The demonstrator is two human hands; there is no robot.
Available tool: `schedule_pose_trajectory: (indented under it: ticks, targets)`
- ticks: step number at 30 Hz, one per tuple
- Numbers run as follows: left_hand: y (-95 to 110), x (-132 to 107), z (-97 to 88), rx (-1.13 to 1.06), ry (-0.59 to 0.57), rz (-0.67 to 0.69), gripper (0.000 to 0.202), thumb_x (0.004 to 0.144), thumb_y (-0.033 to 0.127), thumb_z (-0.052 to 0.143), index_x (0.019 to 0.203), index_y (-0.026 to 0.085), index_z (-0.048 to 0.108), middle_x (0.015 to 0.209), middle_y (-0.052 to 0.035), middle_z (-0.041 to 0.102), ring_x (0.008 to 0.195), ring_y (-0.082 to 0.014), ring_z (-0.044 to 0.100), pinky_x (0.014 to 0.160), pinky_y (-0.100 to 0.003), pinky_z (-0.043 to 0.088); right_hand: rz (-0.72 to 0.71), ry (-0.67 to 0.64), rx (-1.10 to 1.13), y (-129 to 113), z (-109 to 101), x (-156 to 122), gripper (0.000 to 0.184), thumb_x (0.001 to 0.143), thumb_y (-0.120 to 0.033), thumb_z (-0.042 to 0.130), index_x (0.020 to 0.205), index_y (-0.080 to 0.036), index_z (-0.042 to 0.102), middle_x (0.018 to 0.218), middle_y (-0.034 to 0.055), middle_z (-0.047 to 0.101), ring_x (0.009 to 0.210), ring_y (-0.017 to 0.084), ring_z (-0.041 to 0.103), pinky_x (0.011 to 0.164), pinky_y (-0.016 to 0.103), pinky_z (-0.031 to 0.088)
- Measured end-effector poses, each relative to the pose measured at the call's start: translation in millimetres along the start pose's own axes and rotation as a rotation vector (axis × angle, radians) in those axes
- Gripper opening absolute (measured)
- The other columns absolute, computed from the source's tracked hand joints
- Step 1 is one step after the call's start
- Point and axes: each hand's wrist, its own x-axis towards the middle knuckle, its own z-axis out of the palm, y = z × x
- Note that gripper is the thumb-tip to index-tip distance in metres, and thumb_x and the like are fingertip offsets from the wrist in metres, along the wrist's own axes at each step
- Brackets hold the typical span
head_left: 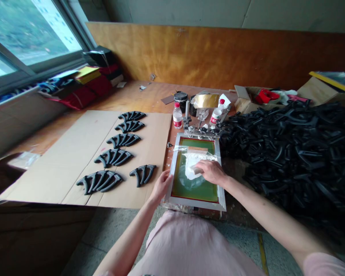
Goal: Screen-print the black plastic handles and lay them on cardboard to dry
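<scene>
A silver-framed printing screen [195,200] with green mesh lies on the table in front of me. My right hand [211,171] is closed on a pale squeegee [196,170] and presses it onto the mesh, beside a smear of white ink [192,160]. My left hand [162,184] grips the frame's left edge, fingers wrapped over it.
Rows of black curved plastic parts [115,157] lie on a cardboard sheet [60,168] to the left. A big heap of the same black parts [290,153] fills the right side. Small bottles [177,116] and ink jars [181,100] stand behind the screen. A window [25,34] is at far left.
</scene>
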Motion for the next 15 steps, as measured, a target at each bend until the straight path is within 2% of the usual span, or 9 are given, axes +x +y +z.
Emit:
schedule_pose_trajectory:
  ticks: [2,4,7,9,12,13,15]
  targets:
    - [1,0,0.4,-0.002,0.007,-0.007,0.062,0.079,0.059,0.06,0.124,0.015,0.059,0.087,-0.0063,0.069,0.078,-0.0187,0.064,0.067,-0.026,0.049,-0.014,0.052,-0.009,-6,12,-7,0.03,0.08,-0.005,0.052,0.099,-0.02,0.069,0.099,0.006,0.07,0.088,0.018,0.065,0.073,0.026,0.047]
    - [3,-1,1.0,0.005,0.02,-0.006,0.061,0.078,0.059,0.061,0.122,0.016,0.06,0.085,-0.0054,0.069,0.075,-0.0179,0.064,0.065,-0.026,0.049,-0.059,0.04,0.001,-12,21,-19,0.033,0.08,-0.004,0.052,0.105,-0.018,0.068,0.103,0.0069,0.07,0.088,0.018,0.065,0.074,0.027,0.049]
    - [7,-3,1.1,0.001,0.018,-0.008,0.061,0.078,0.059,0.061,0.12,0.015,0.061,0.08,-0.0038,0.068,0.072,-0.0169,0.062,0.063,-0.025,0.047,-0.075,0.0,0.047,-13,15,-20,0.027,0.082,-0.011,0.058,0.104,-0.023,0.068,0.097,0.0023,0.071,0.084,0.017,0.067,0.072,0.026,0.05]
    - [16,-7,-0.7,-0.022,-0.003,-0.022,0.062,0.078,0.058,0.062,0.123,0.015,0.058,0.078,-0.0028,0.067,0.069,-0.0159,0.061,0.061,-0.024,0.046,-0.012,0.039,0.074,-9,0,0,0.027,0.084,-0.02,0.063,0.109,-0.027,0.067,0.1,0.0001,0.072,0.086,0.017,0.067,0.073,0.026,0.05]
    - [40,-16,-6.8,-0.069,-0.056,-0.037,0.072,0.077,0.057,0.065,0.134,0.017,0.05,0.076,-0.0004,0.065,0.065,-0.014,0.059,0.057,-0.022,0.043,0.141,0.13,0.066,3,-34,39,0.05,0.083,-0.028,0.068,0.132,-0.032,0.055,0.108,0.0008,0.072,0.089,0.019,0.067,0.077,0.028,0.051]
    - [50,-20,-9.3,-0.084,-0.071,-0.04,0.074,0.076,0.057,0.065,0.137,0.019,0.047,0.076,0.0003,0.066,0.063,-0.0134,0.058,0.055,-0.021,0.042,0.189,0.145,0.056,10,-47,49,0.056,0.083,-0.03,0.068,0.137,-0.032,0.051,0.105,0.0012,0.073,0.086,0.019,0.068,0.076,0.029,0.05]
    - [73,-25,-13.3,-0.131,-0.078,-0.033,0.069,0.077,0.06,0.063,0.134,0.022,0.052,0.078,0.0004,0.066,0.062,-0.0126,0.057,0.053,-0.02,0.041,0.285,0.204,0.067,31,-70,55,0.055,0.086,-0.039,0.064,0.139,-0.031,0.049,0.09,0.001,0.074,0.077,0.019,0.067,0.073,0.03,0.049]
